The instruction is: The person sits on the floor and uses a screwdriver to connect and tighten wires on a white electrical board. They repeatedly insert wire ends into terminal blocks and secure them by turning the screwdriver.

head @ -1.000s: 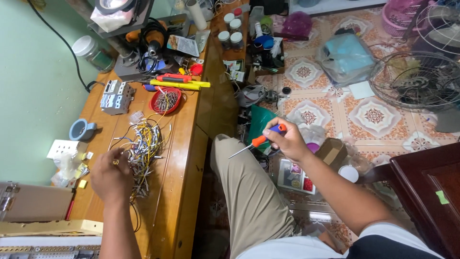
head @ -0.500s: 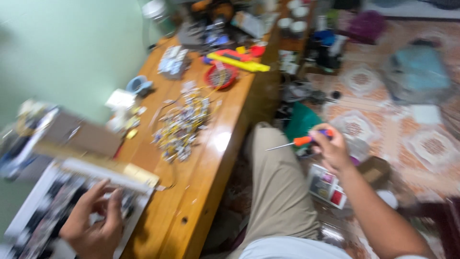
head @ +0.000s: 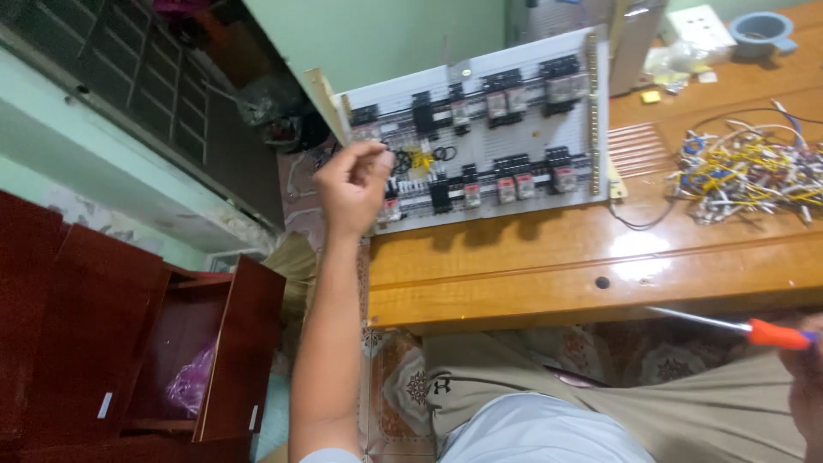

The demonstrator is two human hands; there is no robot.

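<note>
My left hand (head: 353, 184) is closed in a fist at the left end of a white panel board (head: 480, 129) fitted with rows of black relays and terminal blocks; whether it grips something small I cannot tell. The board lies on a wooden bench (head: 591, 266). My right hand (head: 806, 369) sits at the lower right edge, mostly cut off, holding an orange-handled screwdriver (head: 737, 326) whose shaft points left over my lap.
A tangle of yellow, white and blue wires (head: 746, 176) lies right of the board. A grey cup (head: 761, 33) and a white socket plate (head: 703, 26) sit at the bench's far end. A dark red wooden cabinet (head: 129, 343) stands at the left.
My view swung left from the cluttered bench end to the panel board. My left hand left the wire tangle and reached the board's left end. The screwdriver stayed in my right hand.
</note>
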